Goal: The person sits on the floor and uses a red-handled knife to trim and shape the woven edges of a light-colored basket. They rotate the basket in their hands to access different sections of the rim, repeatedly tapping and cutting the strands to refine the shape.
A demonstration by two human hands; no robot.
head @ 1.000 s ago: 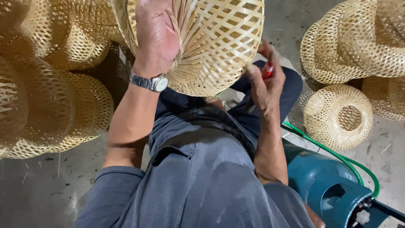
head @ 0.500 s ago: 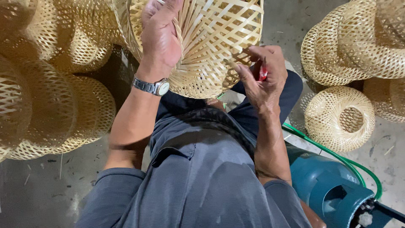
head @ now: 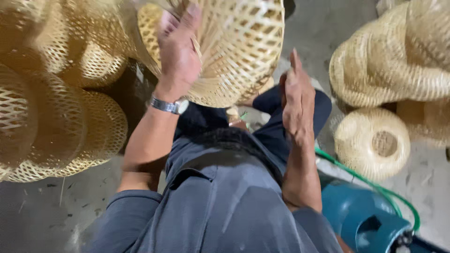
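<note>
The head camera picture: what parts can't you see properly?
- Woven basket: its top is cut off by the upper edge of the head view.
- Left hand: blurred, so the fingertips are unclear.
- Right hand: only its back shows, so the palm is hidden.
- Blue cylinder: partly cut off by the bottom edge.

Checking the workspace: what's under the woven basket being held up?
Under the woven basket are the person's dark trouser legs and grey floor. The left hand covers part of its side.
</note>
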